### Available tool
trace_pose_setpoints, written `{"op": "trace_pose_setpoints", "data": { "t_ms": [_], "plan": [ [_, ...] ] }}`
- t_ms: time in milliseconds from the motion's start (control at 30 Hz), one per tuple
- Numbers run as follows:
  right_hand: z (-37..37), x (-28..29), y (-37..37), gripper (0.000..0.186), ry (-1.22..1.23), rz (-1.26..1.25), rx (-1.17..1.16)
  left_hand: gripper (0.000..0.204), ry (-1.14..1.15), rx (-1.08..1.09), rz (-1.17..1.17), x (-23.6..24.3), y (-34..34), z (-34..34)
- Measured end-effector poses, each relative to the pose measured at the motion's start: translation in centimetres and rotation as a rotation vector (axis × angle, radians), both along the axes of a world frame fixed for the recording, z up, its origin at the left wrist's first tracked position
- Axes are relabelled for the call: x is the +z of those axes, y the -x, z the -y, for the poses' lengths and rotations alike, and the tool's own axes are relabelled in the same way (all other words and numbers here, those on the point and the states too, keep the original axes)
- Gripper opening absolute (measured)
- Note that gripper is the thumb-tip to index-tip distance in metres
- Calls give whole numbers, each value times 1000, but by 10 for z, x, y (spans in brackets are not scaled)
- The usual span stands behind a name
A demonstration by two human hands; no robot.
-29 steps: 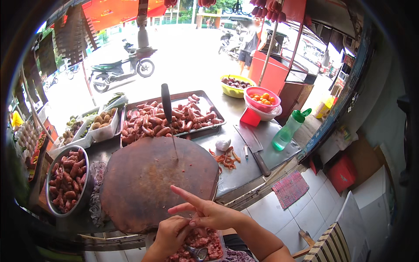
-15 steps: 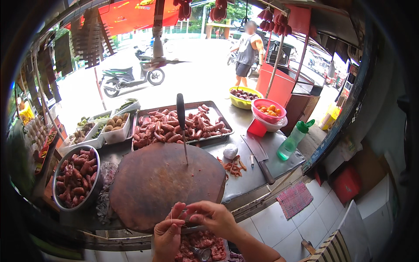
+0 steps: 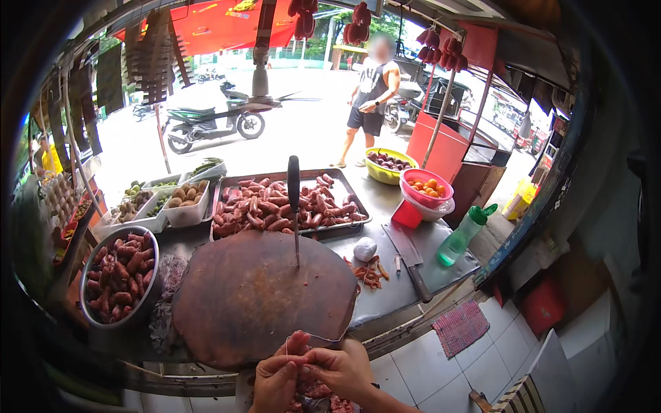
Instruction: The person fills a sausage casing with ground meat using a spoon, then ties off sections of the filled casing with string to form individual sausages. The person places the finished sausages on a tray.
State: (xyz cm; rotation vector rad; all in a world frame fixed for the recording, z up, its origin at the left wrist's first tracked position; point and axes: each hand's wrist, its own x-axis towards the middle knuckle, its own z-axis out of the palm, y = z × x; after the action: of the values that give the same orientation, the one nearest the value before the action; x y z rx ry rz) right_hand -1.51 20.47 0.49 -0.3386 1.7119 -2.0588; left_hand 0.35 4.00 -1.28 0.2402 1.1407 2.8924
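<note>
Close together at the near edge of the round wooden chopping block (image 3: 255, 296), my two hands meet with fingers pinched. My left hand (image 3: 277, 380) and my right hand (image 3: 339, 372) are both closed on a thin pale string (image 3: 318, 337), which loops up and over toward the right wrist. A reddish, sausage-like piece (image 3: 297, 342) sticks up just beyond the fingertips; its lower part is hidden. Below my hands, a tub of ground meat (image 3: 342, 404) is mostly covered by them. A dark-handled knife (image 3: 294, 186) stands upright, its tip on the block.
A metal tray (image 3: 361, 215) of sausages lies behind the block. Left stands a metal basin (image 3: 157, 275) of sausages. On the right are a cleaver (image 3: 406, 248), a string ball (image 3: 365, 249), dried strips (image 3: 372, 274) and a green bottle (image 3: 458, 237). A person (image 3: 374, 89) stands outside.
My hands have come together and lower, covering more of the meat tub. The string now loops to the right. The person outside has moved left and turned; the view has shifted slightly.
</note>
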Motion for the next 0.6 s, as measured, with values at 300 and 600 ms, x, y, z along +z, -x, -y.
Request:
{"op": "trace_pose_setpoints", "data": {
  "t_ms": [300, 600],
  "plan": [
    [8, 36, 14, 12, -459, -370, -147, 17, 226, -1, 59, 13, 18, 9],
    [37, -9, 87, 11, -369, -687, -234, 18, 584, -323, 34, 4, 109, 75]
  ]
}}
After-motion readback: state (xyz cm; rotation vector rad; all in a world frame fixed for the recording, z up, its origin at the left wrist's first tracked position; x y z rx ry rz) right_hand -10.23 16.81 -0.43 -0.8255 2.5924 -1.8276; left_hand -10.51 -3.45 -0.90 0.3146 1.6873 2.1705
